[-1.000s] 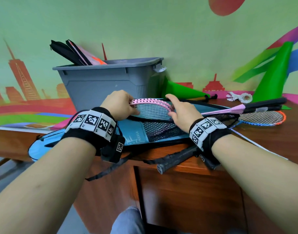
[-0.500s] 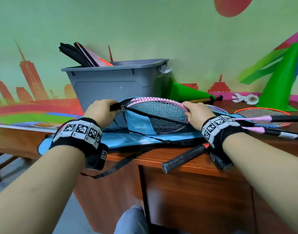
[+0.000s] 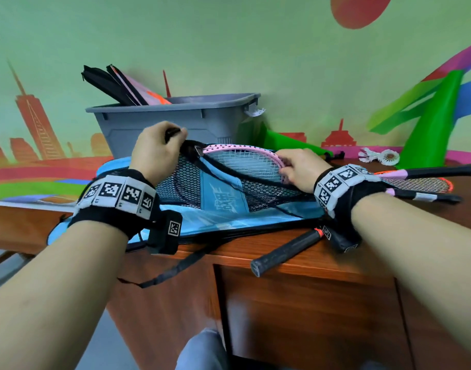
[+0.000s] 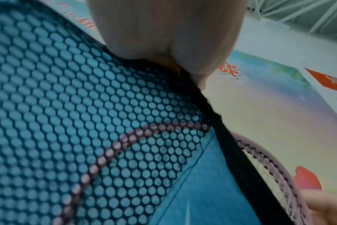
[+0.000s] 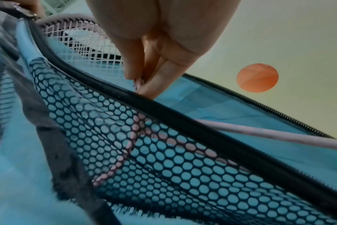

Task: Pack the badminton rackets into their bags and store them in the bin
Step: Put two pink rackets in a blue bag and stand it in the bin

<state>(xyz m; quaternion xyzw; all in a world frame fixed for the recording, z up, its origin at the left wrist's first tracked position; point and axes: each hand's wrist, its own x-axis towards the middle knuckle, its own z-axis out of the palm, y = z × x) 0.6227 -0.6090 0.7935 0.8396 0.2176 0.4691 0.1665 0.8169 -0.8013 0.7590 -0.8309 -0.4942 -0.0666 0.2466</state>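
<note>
A blue racket bag [image 3: 223, 217] with a black mesh panel lies on the wooden desk, its zip side lifted open. A pink racket [image 3: 245, 152] sits head-first inside it; its rim shows through the mesh [image 4: 106, 153] and its strings [image 5: 81, 45] show above the zip. My left hand [image 3: 162, 148] grips the bag's black top edge and holds it up. My right hand [image 3: 296, 166] pinches the pink racket's frame at the bag's opening. The grey bin [image 3: 175, 121] stands right behind the bag, with black bags [image 3: 109, 84] sticking out of it.
A black racket handle [image 3: 285, 252] juts over the desk's front edge. More rackets [image 3: 421, 180] lie at the right, behind them shuttlecocks [image 3: 381, 156] and green cones [image 3: 432, 124]. The painted wall is close behind. A strap [image 3: 173, 271] hangs off the desk.
My left hand moved from the racket rim to the bag's top edge and lifted it higher. My right hand went from resting flat to pinching the pink frame. The racket's head sits deeper in the bag.
</note>
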